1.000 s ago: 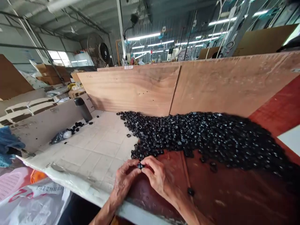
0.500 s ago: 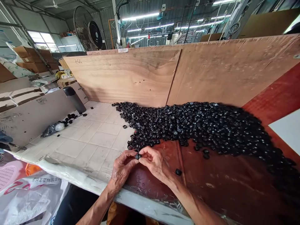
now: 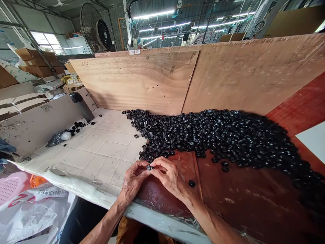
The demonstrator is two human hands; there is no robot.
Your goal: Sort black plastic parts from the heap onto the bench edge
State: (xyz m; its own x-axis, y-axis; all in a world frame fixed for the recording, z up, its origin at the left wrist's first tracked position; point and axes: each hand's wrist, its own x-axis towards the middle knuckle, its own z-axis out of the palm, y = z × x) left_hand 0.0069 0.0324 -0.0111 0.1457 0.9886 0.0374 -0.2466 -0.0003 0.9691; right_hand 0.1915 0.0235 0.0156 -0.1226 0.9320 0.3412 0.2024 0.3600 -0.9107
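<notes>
Pinching hands: left hand and right hand both grasp one small black part between thumb and fingertips.
Forearms: bare, reaching in across the front edge and converging.
Held part: over the tabletop, between front edge and pile.
Surface: pale tile pattern toward the left edge, glossy red-brown toward the right.
Black pile: many small pieces heaped along the back edge, spilling toward the right edge.
Loose piece: beside the right forearm, nearer the front edge.
Wooden board: upright along the back edge.
Room: fan, lit tube lights, cardboard boxes.
Bottle: dark, capped, far left corner; contents hidden.
Dark plastic bag: near the left edge, white lump against it; contents unclear.
White bag: below the front edge, left end; contents unclear.
</notes>
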